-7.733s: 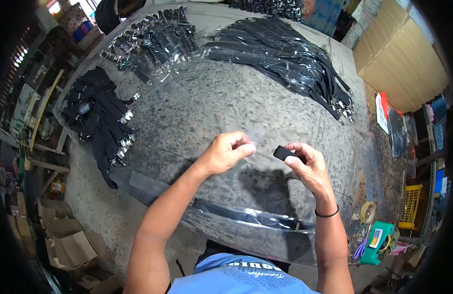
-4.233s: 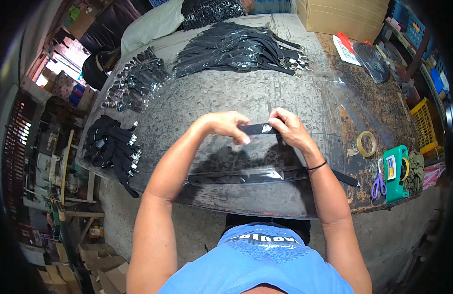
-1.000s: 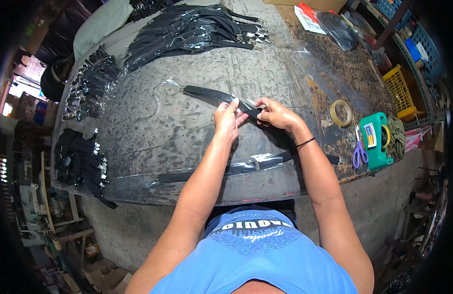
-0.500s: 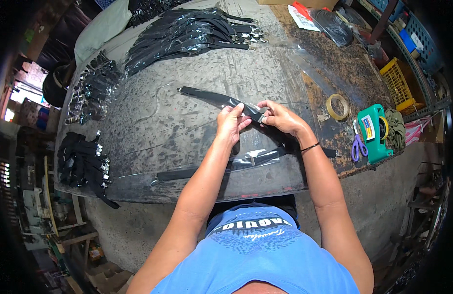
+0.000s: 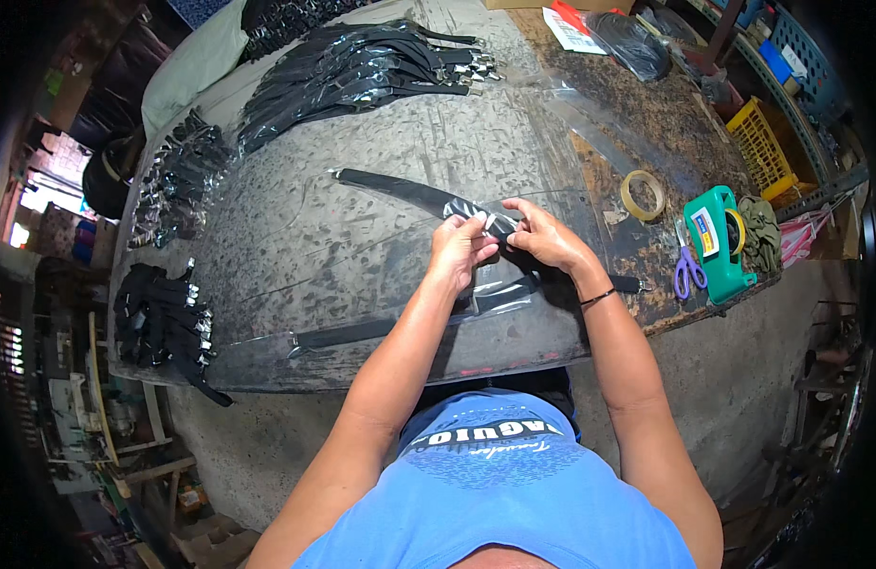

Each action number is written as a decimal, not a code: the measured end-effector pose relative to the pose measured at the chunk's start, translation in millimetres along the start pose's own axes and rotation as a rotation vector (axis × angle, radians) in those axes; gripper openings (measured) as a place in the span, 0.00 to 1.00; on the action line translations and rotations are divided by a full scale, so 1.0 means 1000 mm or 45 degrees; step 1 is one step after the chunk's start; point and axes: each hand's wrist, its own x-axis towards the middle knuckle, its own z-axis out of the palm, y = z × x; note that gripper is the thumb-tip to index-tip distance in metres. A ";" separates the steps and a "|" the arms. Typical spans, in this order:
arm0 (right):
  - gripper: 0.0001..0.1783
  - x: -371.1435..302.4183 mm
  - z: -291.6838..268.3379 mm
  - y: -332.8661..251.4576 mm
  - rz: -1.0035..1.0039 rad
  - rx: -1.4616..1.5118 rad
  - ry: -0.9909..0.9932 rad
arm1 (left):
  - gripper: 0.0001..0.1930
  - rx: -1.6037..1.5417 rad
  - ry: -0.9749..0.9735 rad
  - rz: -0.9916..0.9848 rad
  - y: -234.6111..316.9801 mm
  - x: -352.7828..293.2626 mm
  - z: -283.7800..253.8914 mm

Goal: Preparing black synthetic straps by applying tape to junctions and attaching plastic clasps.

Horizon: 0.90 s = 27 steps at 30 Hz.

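Observation:
A black strap in clear plastic film slants across the middle of the worktable, a small metal piece at its far left tip. My left hand pinches it near its right end, thumb on top. Close beside, the fingers of my right hand close on that same end; its very tip is hidden among them. Shiny folds of film show between the two hands. Beneath my forearms lies a second black strap, partly in clear film, reaching from the left to beyond my right wrist.
Heaped film-wrapped straps lie at the back, with more bundles along the left edge. To the right are a tape roll, purple-handled scissors and a green tape dispenser. A yellow crate stands beyond.
My left hand has slid slightly right along the strap, nearer my right hand. The film between them now looks more bunched and shiny. The whole view has shifted a little.

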 end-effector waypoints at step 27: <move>0.29 -0.023 -0.005 0.005 0.111 0.248 0.168 | 0.10 0.067 -0.007 -0.057 -0.014 -0.018 0.012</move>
